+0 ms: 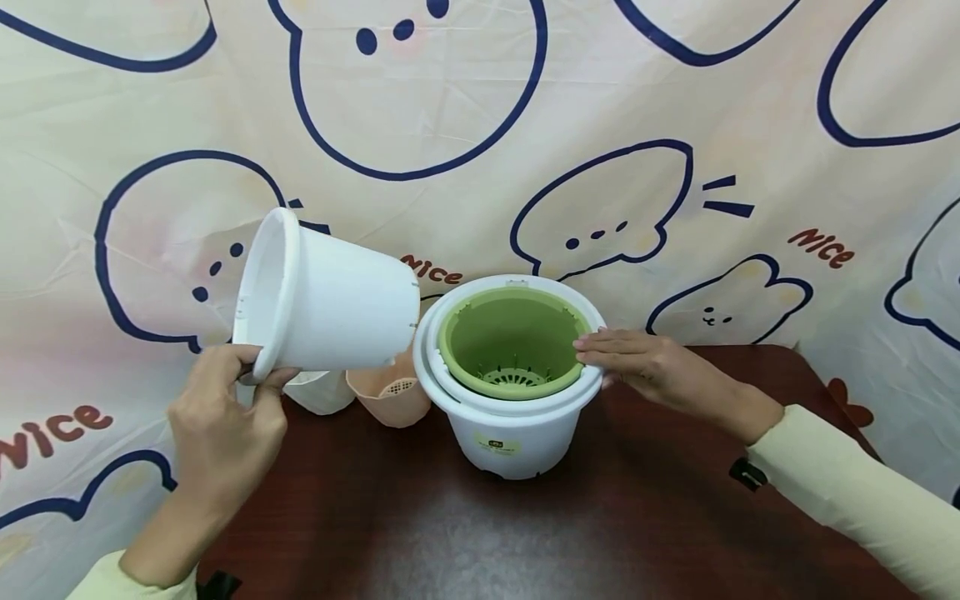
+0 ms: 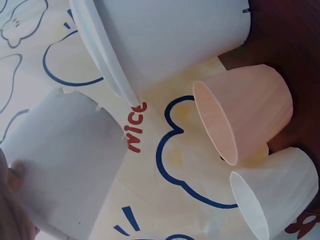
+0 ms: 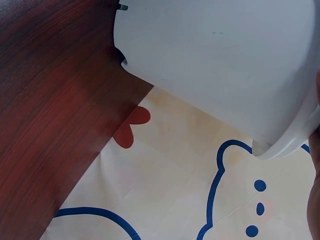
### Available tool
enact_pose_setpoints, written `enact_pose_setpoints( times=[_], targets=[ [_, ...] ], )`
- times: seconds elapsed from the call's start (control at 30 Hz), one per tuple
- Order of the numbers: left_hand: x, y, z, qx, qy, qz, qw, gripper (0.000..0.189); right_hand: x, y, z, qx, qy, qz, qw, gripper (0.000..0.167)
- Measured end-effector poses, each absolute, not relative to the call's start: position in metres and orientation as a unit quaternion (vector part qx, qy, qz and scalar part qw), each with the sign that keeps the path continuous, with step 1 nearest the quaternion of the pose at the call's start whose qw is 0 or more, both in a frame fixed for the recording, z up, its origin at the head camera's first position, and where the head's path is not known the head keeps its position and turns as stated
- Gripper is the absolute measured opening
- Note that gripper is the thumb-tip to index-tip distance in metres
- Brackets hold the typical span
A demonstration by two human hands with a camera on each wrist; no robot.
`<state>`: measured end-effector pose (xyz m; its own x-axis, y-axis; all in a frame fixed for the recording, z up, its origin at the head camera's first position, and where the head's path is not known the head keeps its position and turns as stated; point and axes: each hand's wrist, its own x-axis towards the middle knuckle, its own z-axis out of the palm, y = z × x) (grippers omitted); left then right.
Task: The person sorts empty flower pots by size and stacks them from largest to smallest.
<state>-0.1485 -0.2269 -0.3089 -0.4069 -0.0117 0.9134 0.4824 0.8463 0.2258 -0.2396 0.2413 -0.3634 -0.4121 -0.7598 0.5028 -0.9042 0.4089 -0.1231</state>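
Observation:
Tilted on its side in the air, a white plastic flowerpot (image 1: 352, 292) has its rim pinched between the thumb and fingers of my left hand (image 1: 228, 417). The left wrist view shows the same pot (image 2: 65, 160) at the lower left. On the table stands a stack of pots: a large white flowerpot (image 1: 517, 442) outside and a green pot (image 1: 517, 333) with a slotted bottom nested inside. My right hand (image 1: 637, 362) rests on the right side of the stack's rim, fingers extended over the green edge. In the right wrist view the white outer pot (image 3: 215, 65) fills the top.
Behind the held pot stand a peach pot (image 1: 393, 396) with a perforated bottom and a small white pot (image 1: 322, 392). The dark wooden table (image 1: 465, 533) meets a cartoon-printed cloth (image 1: 450, 108) at its back edge.

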Motion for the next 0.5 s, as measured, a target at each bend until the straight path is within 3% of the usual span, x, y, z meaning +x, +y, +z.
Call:
enact_pose_setpoints(
  times=[0.5],
  targets=[
    [-0.156,-0.211,-0.305,-0.187,-0.790,-0.219,0.541,0.017,-0.241,0.241,-0.364,0.512,-0.815,0.197,0.188,0.062]
  ],
)
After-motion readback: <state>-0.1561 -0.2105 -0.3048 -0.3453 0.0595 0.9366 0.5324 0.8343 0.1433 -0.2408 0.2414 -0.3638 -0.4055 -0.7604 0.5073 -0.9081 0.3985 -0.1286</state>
